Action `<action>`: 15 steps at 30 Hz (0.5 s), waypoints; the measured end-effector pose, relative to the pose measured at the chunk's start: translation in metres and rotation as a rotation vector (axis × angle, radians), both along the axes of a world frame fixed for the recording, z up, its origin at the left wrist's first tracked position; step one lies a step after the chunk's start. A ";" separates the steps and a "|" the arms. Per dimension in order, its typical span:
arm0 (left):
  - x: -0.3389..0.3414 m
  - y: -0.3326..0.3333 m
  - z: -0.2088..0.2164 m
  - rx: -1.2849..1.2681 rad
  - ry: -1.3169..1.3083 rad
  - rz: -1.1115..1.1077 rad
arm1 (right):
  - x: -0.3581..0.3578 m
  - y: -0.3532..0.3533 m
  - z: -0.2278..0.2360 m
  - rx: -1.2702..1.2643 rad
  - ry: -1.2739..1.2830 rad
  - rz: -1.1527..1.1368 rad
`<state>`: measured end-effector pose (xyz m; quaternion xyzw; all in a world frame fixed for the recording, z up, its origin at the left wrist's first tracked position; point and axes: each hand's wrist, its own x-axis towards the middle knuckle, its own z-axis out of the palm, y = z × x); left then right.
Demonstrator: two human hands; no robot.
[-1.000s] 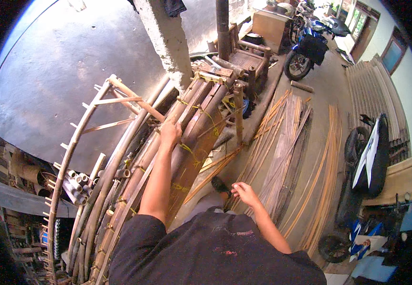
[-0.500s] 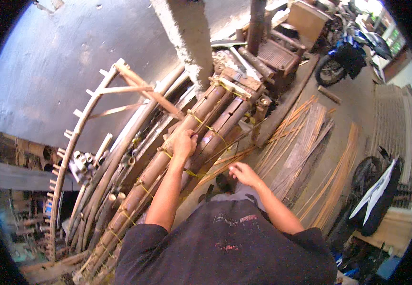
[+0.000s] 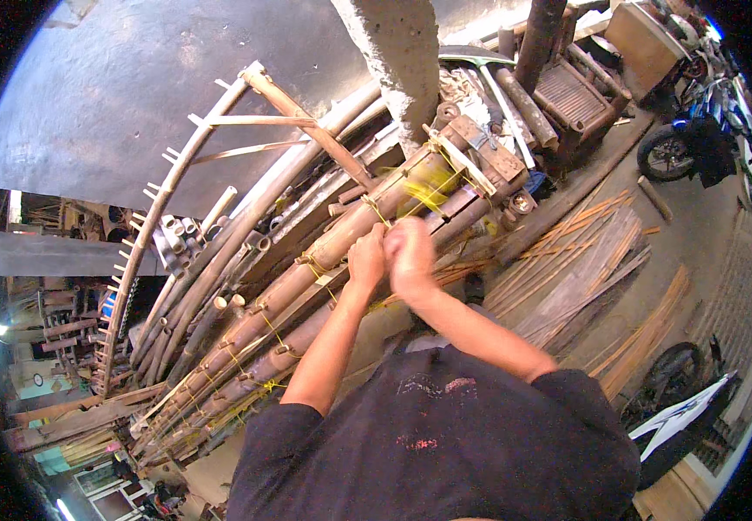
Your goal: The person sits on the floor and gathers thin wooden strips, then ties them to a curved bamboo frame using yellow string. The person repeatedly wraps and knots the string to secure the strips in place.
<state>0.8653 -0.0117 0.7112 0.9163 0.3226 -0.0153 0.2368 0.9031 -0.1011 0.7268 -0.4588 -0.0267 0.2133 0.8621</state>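
Note:
Two long brown bamboo poles (image 3: 337, 236) lie side by side, slanting from lower left to upper right. Yellow cord (image 3: 374, 208) is tied round them at intervals. Over the near side of the poles, my left hand (image 3: 365, 260) is closed, pinching the cord where a strand meets the fingers. My right hand (image 3: 410, 257) is right beside it, touching or nearly so; motion smears its fingers, so its grip is unclear. Just beyond the hands, a loose bundle of yellow cord (image 3: 430, 184) is blurred.
A curved bamboo frame with pegs (image 3: 187, 156) leans at the left. A rough concrete post (image 3: 393, 61) rises behind the poles. Split bamboo strips (image 3: 645, 326) and weathered planks (image 3: 580, 269) cover the floor at right. A motorcycle (image 3: 671, 152) stands at far right.
My right hand has come up and left to meet my left hand at the poles. The yellow bundle now shows as a blur. The whole view has shifted, with the scene further right.

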 end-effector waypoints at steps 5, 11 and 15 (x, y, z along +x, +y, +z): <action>-0.012 0.012 -0.032 0.090 -0.400 -0.169 | 0.069 0.071 0.040 -1.122 -1.493 0.818; -0.007 0.015 -0.003 -0.085 -0.163 -0.124 | 0.116 0.093 0.018 -0.479 -0.637 0.939; -0.010 0.009 -0.008 -0.065 -0.232 -0.073 | 0.067 -0.037 0.095 -0.481 -1.126 1.512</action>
